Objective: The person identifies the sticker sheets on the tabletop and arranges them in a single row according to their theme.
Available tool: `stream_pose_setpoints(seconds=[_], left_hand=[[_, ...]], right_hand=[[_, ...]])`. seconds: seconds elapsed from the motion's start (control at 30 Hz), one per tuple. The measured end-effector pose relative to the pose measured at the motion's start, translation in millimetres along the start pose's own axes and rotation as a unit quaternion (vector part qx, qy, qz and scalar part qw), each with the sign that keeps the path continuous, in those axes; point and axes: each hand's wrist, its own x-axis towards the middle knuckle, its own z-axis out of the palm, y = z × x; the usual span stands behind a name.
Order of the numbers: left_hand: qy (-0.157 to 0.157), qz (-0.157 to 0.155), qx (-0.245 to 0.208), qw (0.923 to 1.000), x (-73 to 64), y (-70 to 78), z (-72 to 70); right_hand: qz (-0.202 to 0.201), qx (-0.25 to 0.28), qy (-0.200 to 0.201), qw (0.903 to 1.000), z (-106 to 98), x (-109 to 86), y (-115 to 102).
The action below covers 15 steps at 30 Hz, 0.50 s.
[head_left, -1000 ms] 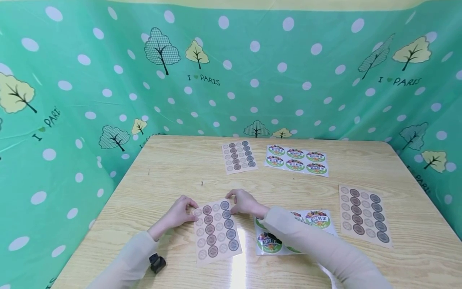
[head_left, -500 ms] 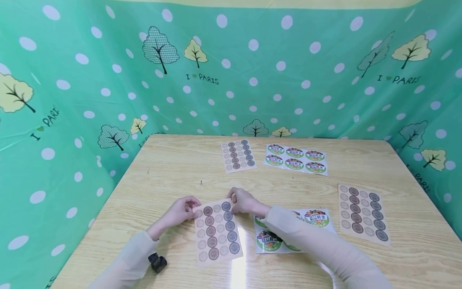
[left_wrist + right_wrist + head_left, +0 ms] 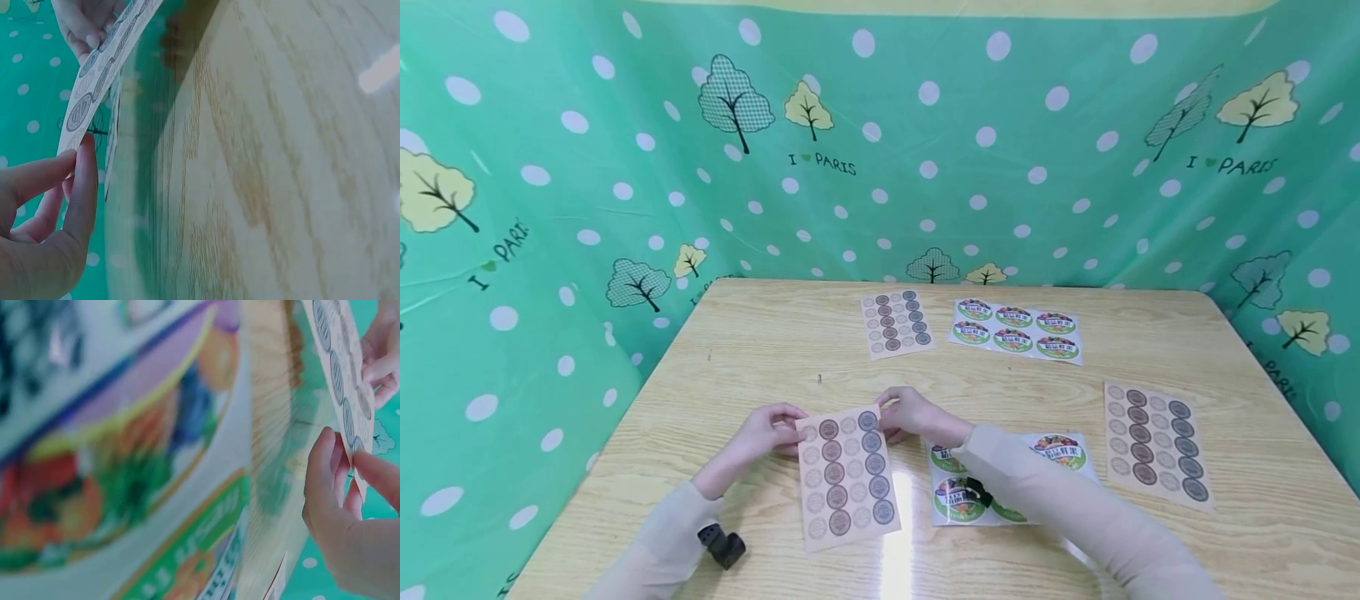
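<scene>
Tabletop (image 3: 760,350), near zone: pale wood-grain surface, smooth, with a glossy white light streak (image 3: 895,554) running toward the near edge. Pale cloth sleeves, left (image 3: 658,546) and right (image 3: 1090,517), enter from below; small black object (image 3: 722,547) at the left cuff.

Beige sticker sheet (image 3: 847,481) held at near centre, thin, matte-looking, rectangular; round stickers in four columns of five, pale outlines alternating with brown and dark grey discs. Left hand (image 3: 763,433) pinches its far left corner between thumb and fingers; right hand (image 3: 925,418) pinches the far right corner. Far edge raised off the wood; contact at the near edge cannot be told.

Glossy fruit-label sheet (image 3: 958,502), white with large green-edged ovals, lies partly under the right forearm. Second beige sheet (image 3: 1159,446) lies flat farther right.

Far zone: smaller-looking beige sheet (image 3: 897,325) beside a six-oval fruit-label sheet (image 3: 1015,332), a narrow gap between.

Beyond: green fabric curtain (image 3: 962,162), softly creased, white-dotted, printed with trees and "I PARIS" lettering, covering back and sides.
</scene>
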Motion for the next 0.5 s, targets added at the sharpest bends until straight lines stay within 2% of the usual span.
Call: stream_pose_setpoints(seconds=[0.17, 0.27, 0.5], left_hand=[[0.035, -0.013, -0.030, 0.9989, 2.0, 2.5, -3.5], [0.059, -0.019, -0.048, 0.9969, 3.6, 3.8, -4.3], [0.095, -0.031, -0.089, 0.9911, 6.6, 4.7, -10.6]], right_hand=[[0.008, 0.068, 0.000, 0.9977, 3.6, -5.0, -4.1], [0.016, 0.090, 0.012, 0.9957, 6.0, -4.9, -5.1], [0.031, 0.136, 0.030, 0.9898, 11.5, -3.0, -4.0]])
